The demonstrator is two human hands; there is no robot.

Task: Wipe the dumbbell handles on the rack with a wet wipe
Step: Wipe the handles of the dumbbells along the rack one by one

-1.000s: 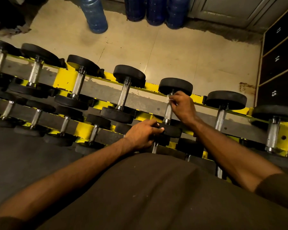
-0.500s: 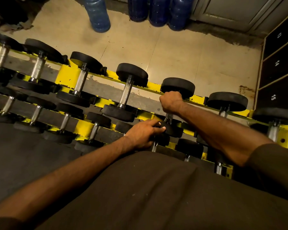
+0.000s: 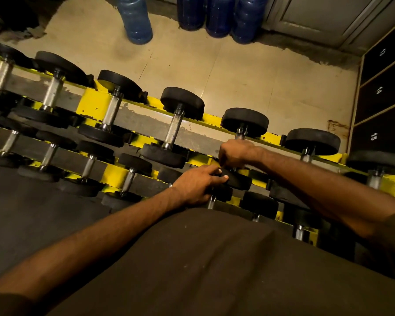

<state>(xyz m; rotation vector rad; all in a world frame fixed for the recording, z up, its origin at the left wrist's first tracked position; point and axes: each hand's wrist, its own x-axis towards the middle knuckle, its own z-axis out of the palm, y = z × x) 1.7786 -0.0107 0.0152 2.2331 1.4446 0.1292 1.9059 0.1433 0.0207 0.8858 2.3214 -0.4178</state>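
A: Which step of the job is in hand?

B: A wipe stroke, I judge. The right hand (image 3: 235, 153) is closed round the steel handle (image 3: 240, 134) of a black rubber-ended dumbbell (image 3: 244, 122), fifth from the left on the upper tier of the yellow and grey steel rack (image 3: 94, 106). The left hand (image 3: 197, 185) lies with fingers stretched over that dumbbell's near black head (image 3: 238, 181), steadying it and gripping nothing.

A: And the wet wipe?

B: Not visible. It may be inside the right fist, but I cannot tell.

A: What does the next move call for?

B: Probably finishing this handle, then shifting right to the neighbouring dumbbell (image 3: 312, 141) — the steadying hand would need to move across too.

A: Any writing?

B: White numerals on the dark locker doors (image 3: 381, 99) at the right: 14 and 15. The number above them is too blurred to read. No brand shows on the weights.
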